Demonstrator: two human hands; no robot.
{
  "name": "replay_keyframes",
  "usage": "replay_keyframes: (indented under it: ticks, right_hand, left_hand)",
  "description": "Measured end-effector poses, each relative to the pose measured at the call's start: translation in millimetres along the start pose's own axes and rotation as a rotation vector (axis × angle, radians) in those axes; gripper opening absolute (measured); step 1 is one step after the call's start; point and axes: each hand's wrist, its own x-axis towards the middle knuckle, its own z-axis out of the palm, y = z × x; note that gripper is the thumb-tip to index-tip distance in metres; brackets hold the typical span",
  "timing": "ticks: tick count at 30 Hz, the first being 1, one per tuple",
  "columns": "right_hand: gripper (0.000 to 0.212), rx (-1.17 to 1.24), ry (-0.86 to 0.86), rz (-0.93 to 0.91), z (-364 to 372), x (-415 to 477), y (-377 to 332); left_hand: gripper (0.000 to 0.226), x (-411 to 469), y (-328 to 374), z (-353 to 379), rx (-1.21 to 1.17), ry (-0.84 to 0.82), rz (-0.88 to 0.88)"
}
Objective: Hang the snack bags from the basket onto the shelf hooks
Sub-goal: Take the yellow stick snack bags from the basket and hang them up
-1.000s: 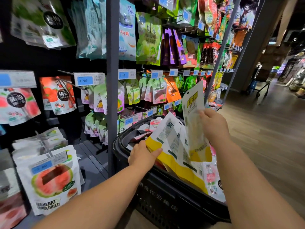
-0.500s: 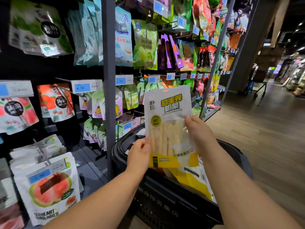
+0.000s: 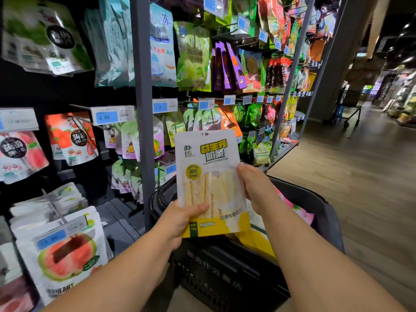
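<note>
I hold a white and yellow snack bag [image 3: 209, 167] upright, front facing me, above the black basket [image 3: 319, 212]. My left hand [image 3: 180, 221] pinches its lower left corner, thumb across the front. My right hand [image 3: 256, 185] grips its right edge at mid height. The hang hole at the bag's top is free. More bags [image 3: 295, 210], pink and yellow, lie in the basket below. The shelf hooks [image 3: 83, 106] carry hanging bags to the left and behind.
A grey upright post [image 3: 140, 109] stands just left of the held bag. Watermelon bags [image 3: 65, 251] hang low at left. Blue price tags [image 3: 107, 117] sit on hook ends. A wooden aisle floor [image 3: 360, 176] opens to the right, with a trolley [image 3: 346, 111] far back.
My right hand lifted one bag out of the basket and turned its front toward me. My left hand left the basket's bags and took the lower left corner. The bag has risen slightly.
</note>
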Motion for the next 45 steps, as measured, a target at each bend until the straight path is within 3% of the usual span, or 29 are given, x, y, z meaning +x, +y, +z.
replay_keyframes:
  ticks: [3,6,9,12,14,17,21,23,28,30,40,42,45]
  right_hand:
    - [0.031,-0.254,0.122,0.071,-15,10,12]
    - [0.074,-0.543,0.123,0.304,-32,21,39]
    - [0.128,-0.496,0.141,0.492,-45,38,76]
    - [0.155,-0.409,0.112,0.519,-58,60,114]
    - [0.163,-0.372,0.094,0.515,-47,40,96]
    - [0.145,-0.512,0.059,0.505,-32,17,68]
    - [0.137,-0.485,0.030,0.515,-28,14,60]
    - [0.123,-0.468,0.030,0.523,-28,15,60]
    - [0.053,-0.503,0.018,0.429,-27,11,48]
    - [0.036,-0.578,0.022,0.383,-24,9,43]
    - [0.009,-0.946,0.028,0.207,-26,7,35]
    - [0.012,-0.995,0.012,0.189,-29,7,32]
    - [0.020,-0.840,0.062,0.157,-36,9,24]
  left_hand:
    - [0.047,2,-8,-7,0.009,0.076,-0.009]
    - [0.029,2,-14,-17,0.040,0.130,-0.012]
    - [0.024,1,-16,-21,0.071,0.138,0.006]
    - [0.023,2,-18,-21,0.082,0.145,0.017]
    - [0.024,4,-19,-21,0.088,0.144,0.015]
    - [0.025,5,-21,-22,0.095,0.146,0.015]
    - [0.026,7,-23,-24,0.113,0.137,0.019]
    - [0.027,8,-24,-24,0.111,0.135,0.015]
    - [0.030,9,-25,-24,0.101,0.143,0.015]
    - [0.028,8,-25,-23,0.098,0.141,0.015]
    - [0.032,5,-23,-22,0.121,0.153,0.021]
    - [0.032,5,-23,-21,0.116,0.154,0.023]
    - [0.032,4,-23,-22,0.100,0.160,0.022]
